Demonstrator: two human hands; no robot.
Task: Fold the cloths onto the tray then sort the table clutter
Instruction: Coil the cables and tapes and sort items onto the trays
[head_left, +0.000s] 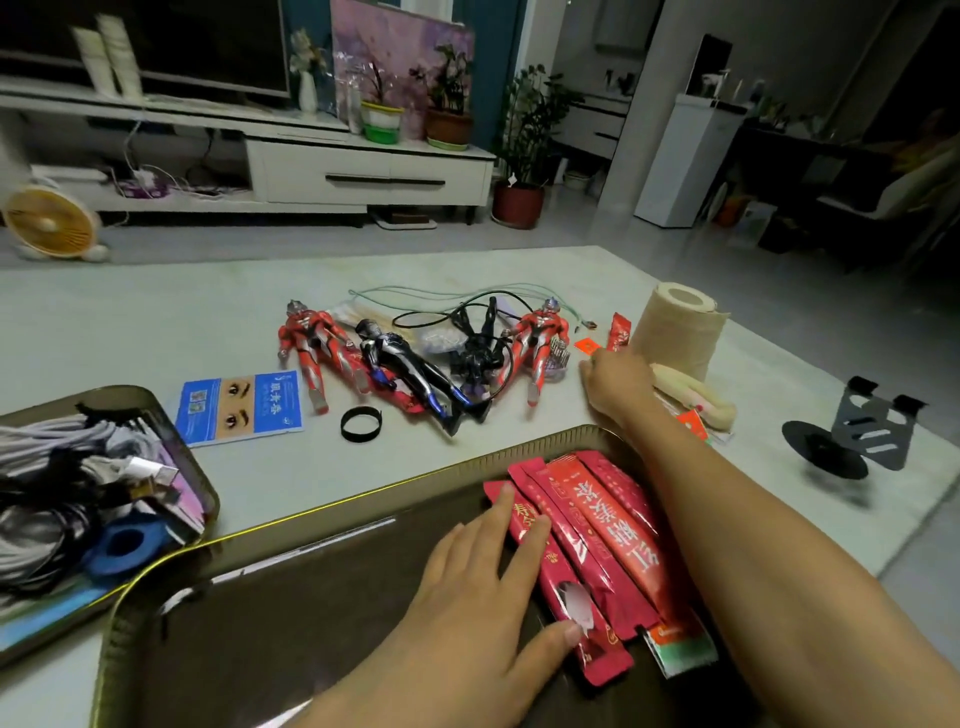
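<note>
- The sachets (587, 545) are long, red and glossy. They lie side by side in the right part of the tray (363, 499), close to its right rim.
- The widest sachet carries big white Chinese characters, seen upside down from here. I cannot read them with certainty. A neighbour shows gold characters, partly under the fingers.
- One sachet end near the viewer is green and white with small orange writing, too blurred to read.
- The tray is dark brown and shiny, with a gold rim. It stands on the pale worktop (156, 322).
- The left hand (483, 587) lies flat on the sachets. Its fingers are straight and a little spread, and the thumb touches a lower sachet.
- The right hand (615, 382) reaches over the tray's far rim to the worktop, just beside an orange packet (588, 345). Its back faces the camera, so I cannot tell if the fingers pinch anything.
- One more red sachet (620, 332) lies beside the paper roll (675, 327).
- A blue leaflet (241, 408) shows two pairs of eyes and white Chinese characters, too small to read.
- Two red figures (317, 348) (540, 343) and a dark figure (410, 374) lie between the leaflet and the right hand, with cables behind them.
- A second tray (156, 415) at the left holds grey cables.
</note>
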